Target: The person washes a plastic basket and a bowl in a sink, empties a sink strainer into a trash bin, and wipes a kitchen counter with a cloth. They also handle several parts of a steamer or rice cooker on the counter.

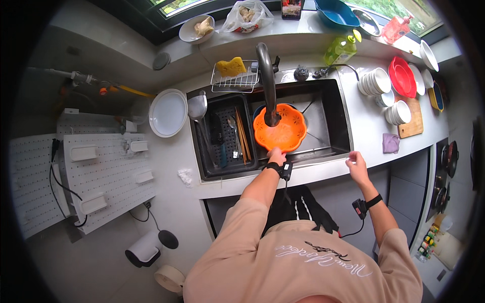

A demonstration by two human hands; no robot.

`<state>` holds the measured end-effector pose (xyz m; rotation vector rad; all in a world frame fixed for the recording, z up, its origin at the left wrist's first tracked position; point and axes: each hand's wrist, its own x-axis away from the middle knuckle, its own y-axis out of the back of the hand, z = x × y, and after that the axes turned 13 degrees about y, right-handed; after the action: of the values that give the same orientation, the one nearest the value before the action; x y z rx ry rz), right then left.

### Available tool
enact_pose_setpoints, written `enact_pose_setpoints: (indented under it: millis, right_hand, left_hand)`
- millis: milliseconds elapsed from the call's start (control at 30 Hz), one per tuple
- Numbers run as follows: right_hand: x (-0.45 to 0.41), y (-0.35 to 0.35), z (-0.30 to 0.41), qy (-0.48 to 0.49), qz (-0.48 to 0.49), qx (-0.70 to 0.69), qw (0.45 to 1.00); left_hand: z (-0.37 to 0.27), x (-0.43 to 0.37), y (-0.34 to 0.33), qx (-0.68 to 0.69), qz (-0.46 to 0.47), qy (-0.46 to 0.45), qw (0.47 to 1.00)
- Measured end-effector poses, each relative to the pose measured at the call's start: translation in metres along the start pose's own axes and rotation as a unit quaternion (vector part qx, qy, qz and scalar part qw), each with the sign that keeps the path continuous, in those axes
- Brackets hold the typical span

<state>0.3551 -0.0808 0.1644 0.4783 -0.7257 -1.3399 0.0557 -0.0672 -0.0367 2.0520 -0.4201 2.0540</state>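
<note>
An orange plastic colander sits in the sink under the dark curved faucet, with part of a blue rim showing behind it. My left hand grips the colander's near edge. Over the sink's front right edge, my right hand holds nothing visible, its fingers loosely curled and apart. To the left of the colander, a black perforated drain basket holds wooden chopsticks, a spoon and a metal spatula.
Left of the sink stands a white bowl. A wire rack with a yellow sponge is behind it. Stacked white bowls, a red basin, a wooden cutting board and a folded purple cloth lie on the right. Green soap bottle stands behind.
</note>
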Motion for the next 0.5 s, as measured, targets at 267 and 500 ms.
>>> enact_pose_setpoints:
  millis: [267, 500]
  right_hand:
    - [-0.032, -0.049, 0.035, 0.052, 0.045, 0.005, 0.998]
    - [-0.094, -0.134, 0.098, -0.131, 0.099, -0.481, 0.861]
  left_hand:
    - [-0.007, 0.012, -0.009, -0.094, -0.062, -0.028, 0.993]
    - [-0.024, 0.129, -0.037, -0.143, 0.131, -0.043, 0.980]
